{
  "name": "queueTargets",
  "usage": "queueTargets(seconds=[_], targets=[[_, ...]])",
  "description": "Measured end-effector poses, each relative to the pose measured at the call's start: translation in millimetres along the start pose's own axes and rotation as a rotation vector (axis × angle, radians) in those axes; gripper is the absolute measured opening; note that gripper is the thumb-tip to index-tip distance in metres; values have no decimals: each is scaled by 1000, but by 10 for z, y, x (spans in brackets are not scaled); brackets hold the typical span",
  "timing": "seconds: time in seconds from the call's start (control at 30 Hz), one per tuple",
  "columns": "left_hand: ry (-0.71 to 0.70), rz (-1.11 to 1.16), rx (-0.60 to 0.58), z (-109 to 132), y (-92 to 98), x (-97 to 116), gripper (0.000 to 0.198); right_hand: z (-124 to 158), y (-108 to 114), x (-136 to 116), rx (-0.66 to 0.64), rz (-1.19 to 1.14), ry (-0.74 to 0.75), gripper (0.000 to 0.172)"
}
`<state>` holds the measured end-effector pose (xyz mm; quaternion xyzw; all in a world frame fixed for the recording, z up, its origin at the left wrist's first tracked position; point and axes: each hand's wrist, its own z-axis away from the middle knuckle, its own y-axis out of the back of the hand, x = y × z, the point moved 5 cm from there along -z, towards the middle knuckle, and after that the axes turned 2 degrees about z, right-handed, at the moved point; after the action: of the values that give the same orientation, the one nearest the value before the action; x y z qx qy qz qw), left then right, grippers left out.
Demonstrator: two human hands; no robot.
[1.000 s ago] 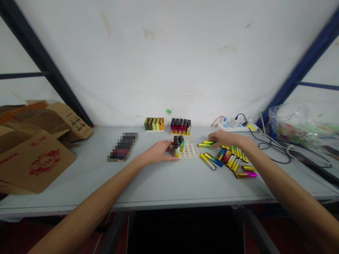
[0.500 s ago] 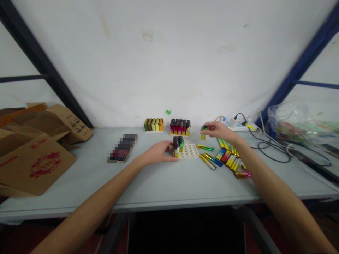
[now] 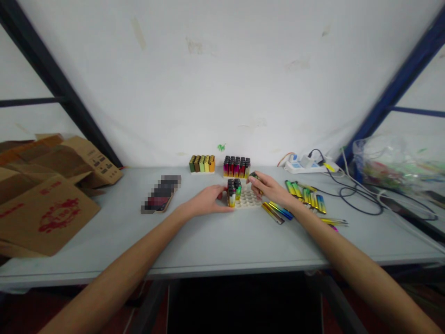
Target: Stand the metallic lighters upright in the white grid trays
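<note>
A white tray with round holes point(image 3: 251, 200) lies mid-table, with a few upright lighters point(image 3: 234, 191) standing in its left end. My left hand point(image 3: 207, 199) rests against the tray's left side, fingers curled round it. Over the tray's right end, my right hand point(image 3: 267, 186) pinches a green-yellow lighter point(image 3: 253, 176), held just above the holes. Several loose metallic lighters point(image 3: 304, 198) lie scattered on the table to the right of that hand.
Two filled lighter trays point(image 3: 237, 167) point(image 3: 202, 163) stand at the back by the wall. A phone point(image 3: 161, 193) lies at left, cardboard boxes point(image 3: 48, 185) further left. A power strip point(image 3: 306, 163) with cables and a plastic bag point(image 3: 396, 162) sit at right.
My right hand picked one lighter out of the loose pile, lifted it, and carried it left to the holed tray. My left hand stayed on the tray.
</note>
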<state>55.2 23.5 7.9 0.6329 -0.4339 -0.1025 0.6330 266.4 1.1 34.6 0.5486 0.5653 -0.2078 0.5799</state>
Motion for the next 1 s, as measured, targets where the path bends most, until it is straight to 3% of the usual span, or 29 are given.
queueTargets(seconds=[0.2, 0.4, 0.77, 1.0], targets=[[-5, 21, -5, 3, 9, 13, 66, -11, -116, 98, 125, -126, -140, 61], [10, 21, 0, 4, 19, 23, 66, 21, -128, 71, 281, -56, -165, 54], [23, 19, -10, 5, 25, 28, 64, 4, -135, 117, 245, -118, -209, 50], [9, 27, 0, 12, 32, 38, 65, 3, -46, -4, 280, 8, -19, 52]])
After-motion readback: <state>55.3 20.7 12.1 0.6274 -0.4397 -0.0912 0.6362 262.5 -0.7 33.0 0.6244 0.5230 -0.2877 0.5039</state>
